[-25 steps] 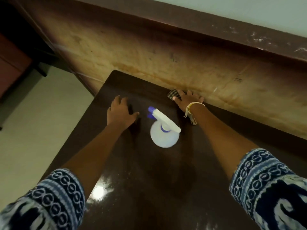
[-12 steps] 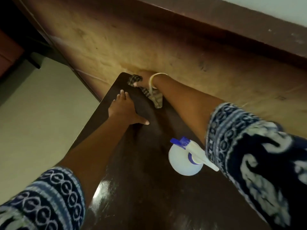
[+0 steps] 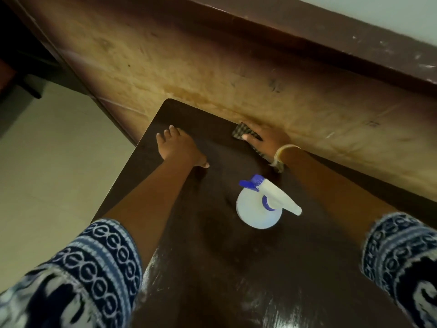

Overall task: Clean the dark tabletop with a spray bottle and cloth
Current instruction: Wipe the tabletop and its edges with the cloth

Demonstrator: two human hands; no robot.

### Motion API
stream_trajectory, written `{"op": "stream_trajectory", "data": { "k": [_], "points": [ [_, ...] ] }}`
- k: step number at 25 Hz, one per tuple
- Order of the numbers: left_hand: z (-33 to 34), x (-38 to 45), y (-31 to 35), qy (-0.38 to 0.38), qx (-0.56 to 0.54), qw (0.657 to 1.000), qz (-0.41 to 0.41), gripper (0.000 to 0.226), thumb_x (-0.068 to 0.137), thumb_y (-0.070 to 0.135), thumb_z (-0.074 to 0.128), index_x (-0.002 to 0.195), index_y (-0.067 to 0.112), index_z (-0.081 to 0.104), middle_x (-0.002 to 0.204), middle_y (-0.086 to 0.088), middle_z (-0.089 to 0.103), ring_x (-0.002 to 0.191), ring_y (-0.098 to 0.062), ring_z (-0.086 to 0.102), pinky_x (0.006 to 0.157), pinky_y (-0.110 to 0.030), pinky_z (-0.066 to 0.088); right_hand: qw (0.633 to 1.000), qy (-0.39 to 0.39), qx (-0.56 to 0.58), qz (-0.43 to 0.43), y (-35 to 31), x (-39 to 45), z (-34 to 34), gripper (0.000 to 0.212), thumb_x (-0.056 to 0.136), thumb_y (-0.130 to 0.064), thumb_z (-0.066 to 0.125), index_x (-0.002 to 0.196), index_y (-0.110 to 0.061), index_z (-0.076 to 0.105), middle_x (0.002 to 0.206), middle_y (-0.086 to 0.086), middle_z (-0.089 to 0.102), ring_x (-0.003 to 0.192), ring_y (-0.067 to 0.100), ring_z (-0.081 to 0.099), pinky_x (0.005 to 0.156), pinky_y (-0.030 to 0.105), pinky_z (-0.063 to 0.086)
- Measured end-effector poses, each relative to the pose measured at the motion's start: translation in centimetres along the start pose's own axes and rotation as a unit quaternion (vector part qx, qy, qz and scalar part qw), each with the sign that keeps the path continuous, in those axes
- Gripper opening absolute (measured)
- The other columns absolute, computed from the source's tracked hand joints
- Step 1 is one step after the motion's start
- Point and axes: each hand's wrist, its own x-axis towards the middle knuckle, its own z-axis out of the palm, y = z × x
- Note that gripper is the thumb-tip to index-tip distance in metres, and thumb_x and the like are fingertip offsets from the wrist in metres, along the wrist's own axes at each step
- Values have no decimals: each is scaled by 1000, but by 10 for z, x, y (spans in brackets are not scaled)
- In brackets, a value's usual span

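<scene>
- We see the dark tabletop [image 3: 212, 256] filling the lower middle of the frame, its far edge against a worn tan wall panel [image 3: 212, 74] that runs across the upper half.
- Our left hand [image 3: 179, 147] lies flat on the tabletop near its upper-left corner, fingers straight and thumb spread; it holds nothing.
- Our right hand [image 3: 267, 138] sits just right of centre at the table's far edge, pressing down on the checked cloth [image 3: 241, 132] with fingers laid flat over it. The cloth shows beyond the thumb and trails back under the wrist.
- A pale bangle [image 3: 285, 150] circles the right wrist.
- The spray bottle [image 3: 257, 209] stands upright on the tabletop at the frame's centre, between our two forearms and touched by neither hand; its blue nozzle points to the upper left.
- Patterned blue-and-white sleeves [image 3: 94, 268] fill the lower corners.
- Pale floor [image 3: 47, 174] lies at left.
</scene>
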Motion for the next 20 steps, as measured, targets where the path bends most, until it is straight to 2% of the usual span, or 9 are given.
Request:
{"op": "stream_trajectory", "data": {
  "k": [4,7,12,20],
  "points": [
    [21,-24,6,122,-17,990,70,82,82,53,68,147,16,35,155,-10,34,149,-30,19,121,-51,7,986,108,-41,120,57,-88,23,62,92,-65,22,149,-40,28,146,8,44,132,36,40,104,49,36],
    [54,-49,-2,199,-66,965,156,54,91,35,61,141,21,46,152,-7,40,147,-27,24,121,-51,4,968,156,-22,193,50,-142,51,55,96,-56,26,149,-40,30,156,5,32,146,32,21,112,50,27],
    [109,-105,-18,202,-97,950,218,47,97,29,51,143,19,47,154,-7,38,147,-23,26,121,-47,3,952,180,-23,247,3,-215,96,52,99,-50,28,149,-37,29,157,4,31,146,28,24,117,48,24],
    [173,-189,-60,180,-139,954,197,49,96,24,54,144,19,45,157,-6,33,148,-21,23,121,-47,7,930,183,25,318,-98,-273,146,55,101,-47,27,153,-31,22,161,4,20,150,25,13,120,48,14]
  ]
}}
